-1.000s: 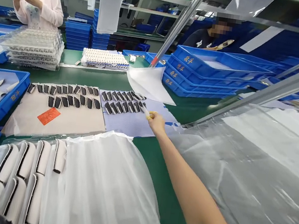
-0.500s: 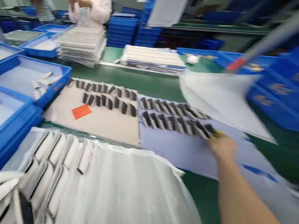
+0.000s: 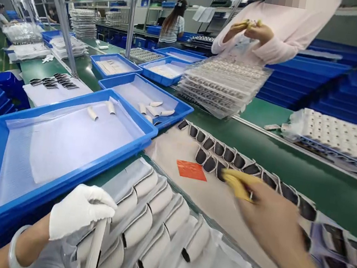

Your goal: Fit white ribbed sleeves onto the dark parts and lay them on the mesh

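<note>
Bench edge (image 3: 297, 147) | left hand (image 3: 81, 213) gripping white pouch (image 3: 94, 251) | right hand (image 3: 269, 219) (blurred) over sheet (image 3: 208, 201)

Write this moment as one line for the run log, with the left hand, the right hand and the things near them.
Left hand: white glove, grips white strip | Right hand: blurred, yellow-covered fingers over black pieces on beige sheet

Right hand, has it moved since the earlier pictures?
Yes, the right hand moved leftward, from over the striped lilac sheet to over the beige sheet, beside the orange card.
</note>
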Available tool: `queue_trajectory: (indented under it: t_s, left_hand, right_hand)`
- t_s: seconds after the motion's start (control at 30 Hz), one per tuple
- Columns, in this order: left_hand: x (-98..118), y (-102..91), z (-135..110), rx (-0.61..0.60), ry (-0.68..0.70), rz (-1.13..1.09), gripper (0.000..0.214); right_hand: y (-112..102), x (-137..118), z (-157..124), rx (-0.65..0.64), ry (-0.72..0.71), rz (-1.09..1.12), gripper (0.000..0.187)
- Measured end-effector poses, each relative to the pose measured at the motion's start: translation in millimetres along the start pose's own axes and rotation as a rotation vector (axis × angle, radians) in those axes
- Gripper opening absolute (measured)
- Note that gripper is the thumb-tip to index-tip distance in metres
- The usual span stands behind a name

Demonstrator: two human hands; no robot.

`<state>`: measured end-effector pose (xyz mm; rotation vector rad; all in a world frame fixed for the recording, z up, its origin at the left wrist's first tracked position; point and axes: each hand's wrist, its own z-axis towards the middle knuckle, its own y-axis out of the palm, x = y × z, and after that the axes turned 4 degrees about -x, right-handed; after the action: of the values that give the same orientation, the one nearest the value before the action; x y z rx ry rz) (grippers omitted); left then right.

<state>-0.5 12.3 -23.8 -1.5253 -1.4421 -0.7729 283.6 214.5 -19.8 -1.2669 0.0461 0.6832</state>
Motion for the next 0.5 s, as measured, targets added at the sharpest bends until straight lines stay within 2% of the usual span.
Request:
queue_trajectory:
  t_s: [0.07,0.13,0.2,0.27,0.33,0.4,0.5]
  left_hand:
    - [1.4,-12.8,-9.4,0.019,0.051,0.03,0.011]
    - [1.5,-25.9,-18.4,0.047,0.116,0.04,0.012]
    - [-3.0,-39.2,-26.1,0.088,0.222,0.055,0.013]
    - [-13.1,-52.9,-31.7,0.122,0.338,0.101,0.012]
    - [-27.8,-66.3,-34.9,0.134,0.464,0.162,0.012]
    - [-44.1,-77.5,-36.3,0.135,0.578,0.215,0.017]
    - [-63.3,-85.0,-36.9,0.186,0.611,0.25,0.025]
  right_hand:
    - [30.8,-61.4,23.0,-0.102,-0.16,0.085,0.022]
    - [69.6,-124.5,55.4,-0.208,-0.255,0.111,0.022]
    - [109.4,-179.9,90.3,-0.312,-0.315,0.114,0.02]
    - [145.5,-221.8,123.5,-0.387,-0.321,0.094,0.021]
    - [175.9,-249.3,153.1,-0.429,-0.267,0.063,0.028]
    - [199.3,-265.2,177.1,-0.445,-0.19,0.035,0.03]
    - [220.8,-276.2,198.0,-0.437,-0.088,0.017,0.031]
